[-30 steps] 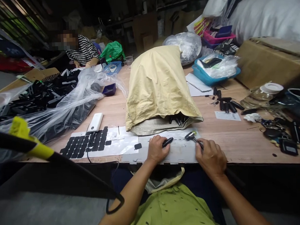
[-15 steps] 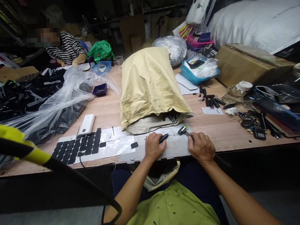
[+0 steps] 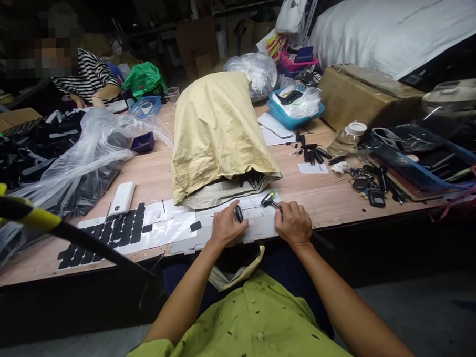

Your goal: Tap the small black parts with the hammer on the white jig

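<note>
My left hand (image 3: 225, 225) is at the table's front edge, thumb and index finger closed around a small black cylindrical part (image 3: 238, 214). Its exact kind cannot be made out. In my right hand (image 3: 295, 223) is the handle of a small hammer (image 3: 268, 200), the metal head pointing left toward the black part but apart from it. Both hands are over a pale grey board (image 3: 259, 227). Just beyond them lies a yellow woven sack (image 3: 216, 132), its mouth facing me with black pieces (image 3: 253, 179) showing inside.
To the left are a sheet of black stickers (image 3: 131, 225), a white power bank (image 3: 122, 198) and plastic-covered black parts. Black pieces (image 3: 311, 153), a clear jar (image 3: 348, 137) and a blue tray (image 3: 438, 159) are on the right. A person in a striped top (image 3: 93, 74) sits across the table.
The view has shifted, so the scene sits further left. The black part in my left hand has turned from slanting to nearly upright. My right hand still holds the hammer.
</note>
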`<action>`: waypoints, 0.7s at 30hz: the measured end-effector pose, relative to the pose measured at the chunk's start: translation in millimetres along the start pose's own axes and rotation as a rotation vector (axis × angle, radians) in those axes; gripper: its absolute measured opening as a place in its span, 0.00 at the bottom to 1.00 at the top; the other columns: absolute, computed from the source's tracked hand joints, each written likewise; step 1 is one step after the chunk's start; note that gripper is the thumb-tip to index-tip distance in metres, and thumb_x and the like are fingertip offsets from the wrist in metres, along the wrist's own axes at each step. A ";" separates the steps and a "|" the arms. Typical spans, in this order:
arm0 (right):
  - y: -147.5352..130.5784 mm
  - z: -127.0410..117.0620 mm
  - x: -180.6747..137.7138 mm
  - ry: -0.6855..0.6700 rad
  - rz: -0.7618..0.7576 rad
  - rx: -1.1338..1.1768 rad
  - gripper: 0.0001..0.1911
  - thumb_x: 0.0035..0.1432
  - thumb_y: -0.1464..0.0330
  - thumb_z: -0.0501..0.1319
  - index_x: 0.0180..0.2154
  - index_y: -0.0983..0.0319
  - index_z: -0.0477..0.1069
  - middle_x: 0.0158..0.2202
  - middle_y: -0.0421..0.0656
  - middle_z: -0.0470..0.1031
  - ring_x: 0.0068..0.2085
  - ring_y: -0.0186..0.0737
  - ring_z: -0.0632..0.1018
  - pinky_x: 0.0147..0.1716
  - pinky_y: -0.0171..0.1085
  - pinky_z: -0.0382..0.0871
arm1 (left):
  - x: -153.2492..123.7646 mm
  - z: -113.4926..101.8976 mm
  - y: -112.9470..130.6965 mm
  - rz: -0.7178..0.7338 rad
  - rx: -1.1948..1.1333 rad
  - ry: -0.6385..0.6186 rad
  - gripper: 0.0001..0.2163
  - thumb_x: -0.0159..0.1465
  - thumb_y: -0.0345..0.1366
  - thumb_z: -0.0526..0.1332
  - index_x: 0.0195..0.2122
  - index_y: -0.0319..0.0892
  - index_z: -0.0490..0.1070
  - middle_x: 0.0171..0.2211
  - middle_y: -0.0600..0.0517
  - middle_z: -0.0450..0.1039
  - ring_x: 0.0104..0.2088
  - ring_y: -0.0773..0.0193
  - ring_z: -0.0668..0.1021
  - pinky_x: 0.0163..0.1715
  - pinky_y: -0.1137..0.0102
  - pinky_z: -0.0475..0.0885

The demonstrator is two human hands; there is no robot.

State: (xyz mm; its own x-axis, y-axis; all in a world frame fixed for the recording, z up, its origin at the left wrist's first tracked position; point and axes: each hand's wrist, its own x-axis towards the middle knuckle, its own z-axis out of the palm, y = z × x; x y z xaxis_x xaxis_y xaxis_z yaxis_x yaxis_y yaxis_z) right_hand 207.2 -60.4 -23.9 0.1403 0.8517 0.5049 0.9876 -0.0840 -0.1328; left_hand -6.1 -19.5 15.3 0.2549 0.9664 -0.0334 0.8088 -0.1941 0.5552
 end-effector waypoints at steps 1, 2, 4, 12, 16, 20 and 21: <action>-0.8 0.4 -0.3 -0.002 0.003 0.003 0.11 0.60 0.69 0.56 0.41 0.61 0.74 0.33 0.45 0.66 0.36 0.44 0.63 0.34 0.39 0.53 | 2.1 -4.2 -2.7 0.039 -0.011 -0.026 0.30 0.55 0.33 0.62 0.61 0.48 0.67 0.31 0.54 0.73 0.35 0.59 0.76 0.40 0.66 0.71; -1.6 0.8 -0.5 -0.002 0.005 0.004 0.11 0.60 0.69 0.56 0.41 0.61 0.74 0.33 0.45 0.66 0.36 0.44 0.63 0.34 0.39 0.54 | 4.3 -7.8 -6.0 0.089 -0.017 -0.041 0.31 0.54 0.30 0.60 0.61 0.49 0.68 0.34 0.53 0.73 0.35 0.60 0.76 0.39 0.67 0.72; -3.0 1.5 -0.6 0.002 0.009 0.002 0.10 0.59 0.70 0.56 0.41 0.61 0.74 0.33 0.45 0.66 0.36 0.43 0.64 0.35 0.39 0.54 | 8.7 -12.2 -13.1 0.203 -0.007 -0.047 0.30 0.51 0.28 0.58 0.58 0.50 0.72 0.42 0.51 0.71 0.38 0.60 0.76 0.40 0.66 0.73; 11.8 -4.2 -2.5 -0.049 0.007 0.125 0.14 0.58 0.69 0.57 0.45 0.60 0.74 0.36 0.45 0.70 0.38 0.44 0.68 0.37 0.40 0.59 | 12.5 -3.1 -20.1 0.309 -0.015 -0.032 0.17 0.57 0.30 0.60 0.47 0.48 0.78 0.43 0.49 0.72 0.43 0.57 0.76 0.48 0.63 0.73; 25.7 -11.7 -8.0 -0.086 0.053 0.155 0.12 0.57 0.68 0.60 0.43 0.59 0.74 0.35 0.45 0.72 0.38 0.44 0.70 0.38 0.40 0.62 | 10.6 4.7 -21.7 0.250 -0.105 0.001 0.13 0.59 0.34 0.64 0.45 0.47 0.79 0.37 0.50 0.72 0.39 0.59 0.76 0.45 0.64 0.73; 30.7 -18.8 -11.3 -0.141 0.088 0.175 0.05 0.59 0.69 0.58 0.36 0.60 0.73 0.34 0.45 0.72 0.36 0.43 0.71 0.36 0.39 0.63 | 11.5 12.1 -23.1 0.221 -0.151 0.053 0.11 0.59 0.34 0.66 0.43 0.47 0.80 0.35 0.51 0.73 0.38 0.61 0.76 0.44 0.65 0.72; 30.0 -21.0 -11.8 -0.148 0.101 0.197 0.05 0.60 0.69 0.57 0.36 0.60 0.72 0.34 0.45 0.73 0.36 0.42 0.72 0.35 0.39 0.64 | 11.8 13.1 -23.0 0.220 -0.156 0.059 0.11 0.59 0.33 0.66 0.42 0.47 0.80 0.35 0.52 0.73 0.38 0.61 0.76 0.44 0.65 0.72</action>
State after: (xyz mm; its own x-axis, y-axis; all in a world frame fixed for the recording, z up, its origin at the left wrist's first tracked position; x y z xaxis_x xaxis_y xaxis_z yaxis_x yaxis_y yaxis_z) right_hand 236.7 -83.9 -15.9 0.2116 0.9116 0.3525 0.9343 -0.0828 -0.3468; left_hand -14.8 -5.8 -8.7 0.3809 0.9127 0.1481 0.6444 -0.3769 0.6654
